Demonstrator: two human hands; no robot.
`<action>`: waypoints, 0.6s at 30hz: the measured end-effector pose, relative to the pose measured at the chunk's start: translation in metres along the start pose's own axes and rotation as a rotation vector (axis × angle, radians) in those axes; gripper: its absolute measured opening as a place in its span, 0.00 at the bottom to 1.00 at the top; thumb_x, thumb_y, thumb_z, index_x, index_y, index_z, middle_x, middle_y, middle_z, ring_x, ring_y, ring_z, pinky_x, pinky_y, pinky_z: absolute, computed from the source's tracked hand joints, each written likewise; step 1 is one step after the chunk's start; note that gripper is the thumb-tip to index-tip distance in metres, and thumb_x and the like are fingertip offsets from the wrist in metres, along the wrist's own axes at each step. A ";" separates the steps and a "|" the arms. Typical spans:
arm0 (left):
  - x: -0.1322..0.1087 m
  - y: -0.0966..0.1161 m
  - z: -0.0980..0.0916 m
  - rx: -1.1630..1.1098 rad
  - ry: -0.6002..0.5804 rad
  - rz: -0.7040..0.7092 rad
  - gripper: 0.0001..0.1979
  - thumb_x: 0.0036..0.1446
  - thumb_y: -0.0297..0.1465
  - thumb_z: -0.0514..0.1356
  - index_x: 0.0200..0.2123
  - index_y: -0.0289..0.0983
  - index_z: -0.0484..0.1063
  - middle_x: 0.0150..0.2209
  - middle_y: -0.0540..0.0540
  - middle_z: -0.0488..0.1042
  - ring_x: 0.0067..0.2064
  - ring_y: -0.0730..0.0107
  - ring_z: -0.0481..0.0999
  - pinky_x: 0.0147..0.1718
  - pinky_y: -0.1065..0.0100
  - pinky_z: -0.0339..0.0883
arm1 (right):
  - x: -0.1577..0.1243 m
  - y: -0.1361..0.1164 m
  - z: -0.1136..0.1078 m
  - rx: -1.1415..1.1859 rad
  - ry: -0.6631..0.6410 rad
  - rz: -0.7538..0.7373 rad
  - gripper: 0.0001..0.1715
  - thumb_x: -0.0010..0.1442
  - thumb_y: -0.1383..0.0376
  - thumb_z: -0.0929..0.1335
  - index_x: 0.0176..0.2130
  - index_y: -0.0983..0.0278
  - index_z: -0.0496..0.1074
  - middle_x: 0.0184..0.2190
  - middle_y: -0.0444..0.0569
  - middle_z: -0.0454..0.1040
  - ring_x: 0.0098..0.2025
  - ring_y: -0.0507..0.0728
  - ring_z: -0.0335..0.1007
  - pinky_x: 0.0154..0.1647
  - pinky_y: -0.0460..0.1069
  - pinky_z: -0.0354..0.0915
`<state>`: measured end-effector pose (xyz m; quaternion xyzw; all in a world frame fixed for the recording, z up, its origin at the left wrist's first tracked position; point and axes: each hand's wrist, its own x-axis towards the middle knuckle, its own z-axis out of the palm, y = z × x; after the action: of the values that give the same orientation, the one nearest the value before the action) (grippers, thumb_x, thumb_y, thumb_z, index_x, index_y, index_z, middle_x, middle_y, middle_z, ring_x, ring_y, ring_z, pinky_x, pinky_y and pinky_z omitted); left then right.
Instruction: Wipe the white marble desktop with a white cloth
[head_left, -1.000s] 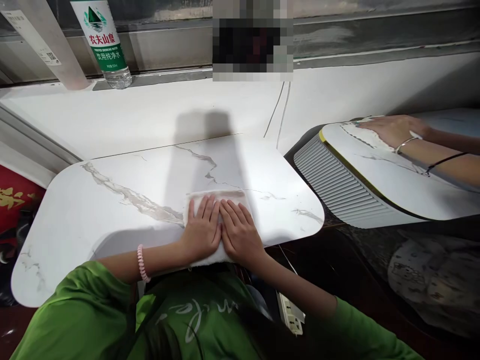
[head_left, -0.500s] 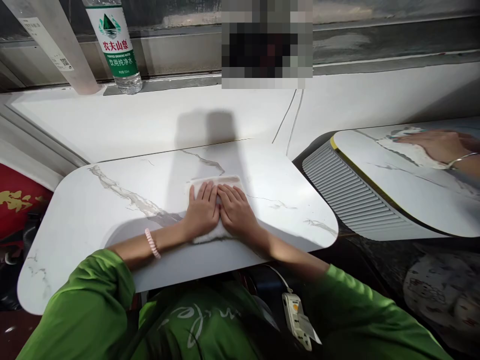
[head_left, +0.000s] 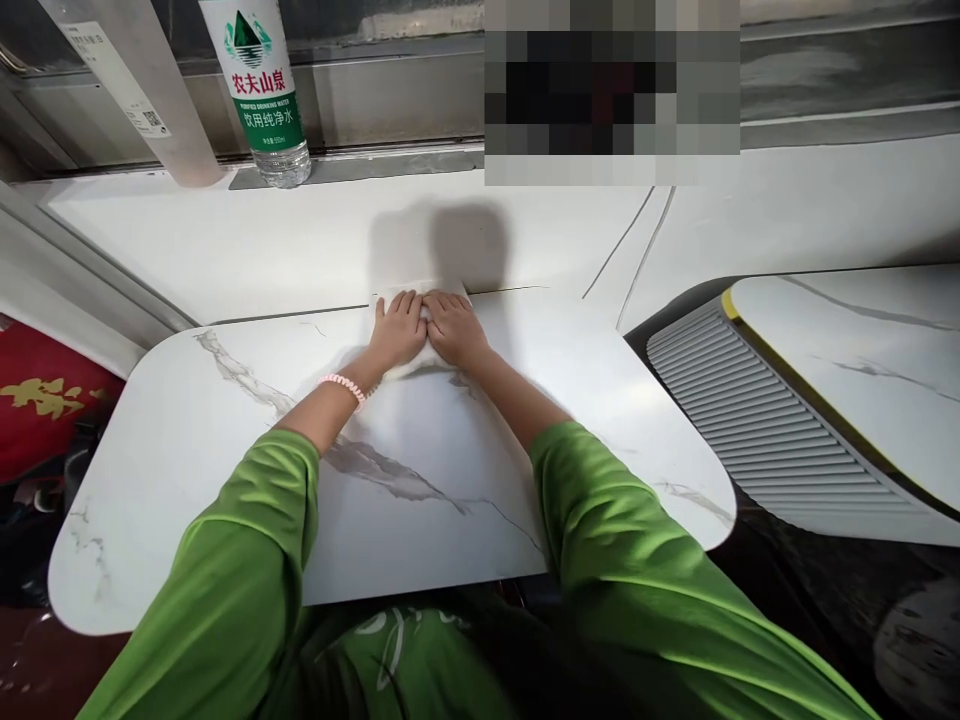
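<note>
A white cloth [head_left: 421, 367] lies on the marble-patterned white tabletop [head_left: 420, 550], close to its back edge by the wall. My left hand [head_left: 399, 330] rests palm down on the cloth, fingers stretched forward. Beside it, thumbs together, my right hand [head_left: 454, 328] also lies flat on the cloth with its fingers extended. Much of the cloth is hidden under both hands. Around my left wrist is a pink coiled band [head_left: 343, 388].
On the ledge at the back left stand a water bottle [head_left: 262, 100] and a frosted bottle [head_left: 142, 100]. To the right is a second marble-patterned table [head_left: 862, 345] with a ribbed side. Two cords [head_left: 637, 255] run down the white wall. A red item [head_left: 52, 400] is at far left.
Both hands have slid the cloth away from me to the tabletop's back edge, my arms stretching out. At right, another person's hand with a cloth has left the view.
</note>
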<state>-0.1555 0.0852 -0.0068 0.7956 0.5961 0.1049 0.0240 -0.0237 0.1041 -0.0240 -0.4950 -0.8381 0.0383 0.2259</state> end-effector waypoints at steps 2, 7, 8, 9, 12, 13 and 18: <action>0.003 -0.002 0.001 0.005 -0.008 0.000 0.26 0.67 0.28 0.43 0.66 0.30 0.56 0.68 0.38 0.56 0.69 0.58 0.54 0.67 0.46 0.42 | 0.003 0.003 0.002 0.012 0.008 -0.006 0.27 0.57 0.71 0.57 0.53 0.69 0.68 0.57 0.59 0.71 0.57 0.65 0.63 0.61 0.58 0.54; -0.005 0.000 0.001 0.009 -0.001 -0.011 0.26 0.68 0.30 0.42 0.67 0.29 0.54 0.69 0.39 0.54 0.70 0.59 0.51 0.67 0.47 0.39 | -0.003 0.003 0.003 0.019 0.001 -0.014 0.29 0.58 0.70 0.56 0.57 0.72 0.66 0.61 0.60 0.67 0.63 0.63 0.59 0.65 0.59 0.50; -0.008 0.001 0.001 0.006 0.000 -0.012 0.26 0.68 0.30 0.42 0.67 0.29 0.54 0.69 0.38 0.54 0.70 0.58 0.51 0.67 0.47 0.39 | -0.006 0.001 0.003 0.017 -0.009 -0.015 0.30 0.59 0.70 0.56 0.58 0.72 0.65 0.62 0.60 0.66 0.64 0.62 0.58 0.66 0.59 0.49; -0.013 0.002 0.000 0.003 0.002 -0.013 0.26 0.68 0.29 0.43 0.67 0.29 0.54 0.69 0.38 0.53 0.70 0.58 0.51 0.67 0.47 0.39 | -0.009 0.000 0.003 0.014 -0.017 -0.017 0.30 0.60 0.70 0.56 0.59 0.72 0.64 0.63 0.60 0.65 0.65 0.62 0.57 0.66 0.59 0.49; -0.031 0.005 -0.001 -0.010 0.004 -0.009 0.26 0.67 0.30 0.43 0.67 0.29 0.55 0.69 0.37 0.53 0.70 0.57 0.51 0.67 0.45 0.40 | -0.025 -0.009 0.001 -0.002 -0.037 -0.037 0.31 0.61 0.69 0.55 0.61 0.71 0.63 0.64 0.59 0.63 0.66 0.62 0.56 0.67 0.61 0.48; -0.039 0.006 -0.001 -0.015 0.003 -0.008 0.26 0.67 0.30 0.43 0.66 0.29 0.55 0.69 0.36 0.53 0.70 0.56 0.51 0.67 0.44 0.40 | -0.031 -0.013 0.001 -0.013 -0.041 -0.044 0.31 0.61 0.69 0.55 0.62 0.71 0.62 0.64 0.59 0.63 0.67 0.62 0.56 0.67 0.62 0.49; -0.088 0.009 -0.006 -0.011 0.011 0.008 0.27 0.67 0.30 0.44 0.66 0.29 0.55 0.69 0.36 0.54 0.70 0.56 0.52 0.67 0.44 0.41 | -0.073 -0.042 -0.003 -0.120 -0.054 -0.134 0.31 0.65 0.68 0.54 0.63 0.75 0.60 0.65 0.63 0.62 0.67 0.64 0.54 0.66 0.63 0.50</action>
<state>-0.1717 -0.0020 -0.0117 0.7972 0.5926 0.1127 0.0247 -0.0268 0.0202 -0.0344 -0.4491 -0.8760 -0.0137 0.1753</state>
